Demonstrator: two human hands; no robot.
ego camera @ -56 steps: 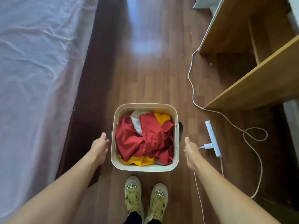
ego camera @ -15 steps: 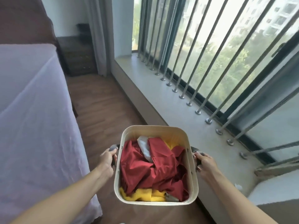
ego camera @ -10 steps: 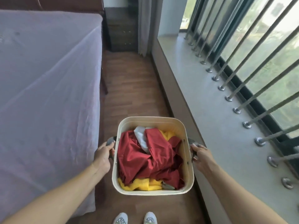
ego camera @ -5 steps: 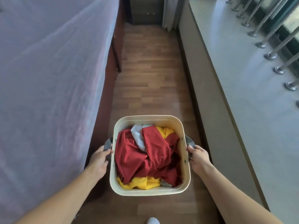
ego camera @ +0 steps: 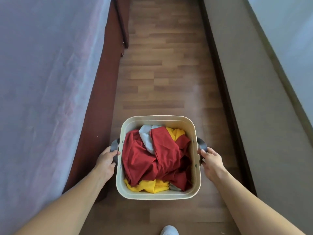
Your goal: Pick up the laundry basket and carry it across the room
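Note:
A beige square laundry basket [ego camera: 158,118] hangs in front of me above the wooden floor, filled with red, yellow and grey clothes [ego camera: 155,156]. My left hand [ego camera: 105,161] grips the dark handle on its left side. My right hand [ego camera: 211,161] grips the dark handle on its right side. The basket is level, and both arms reach forward from the bottom corners of the view.
A bed with a pale purple sheet [ego camera: 42,82] and a dark wooden frame [ego camera: 94,116] runs along the left. A low grey window ledge [ego camera: 254,82] runs along the right. A narrow strip of wood floor [ego camera: 162,56] lies between them. A shoe tip [ego camera: 169,230] shows at the bottom.
The view has tilted further down, so the window bars and far furniture are out of sight. The basket stays held in both hands as I move along the aisle.

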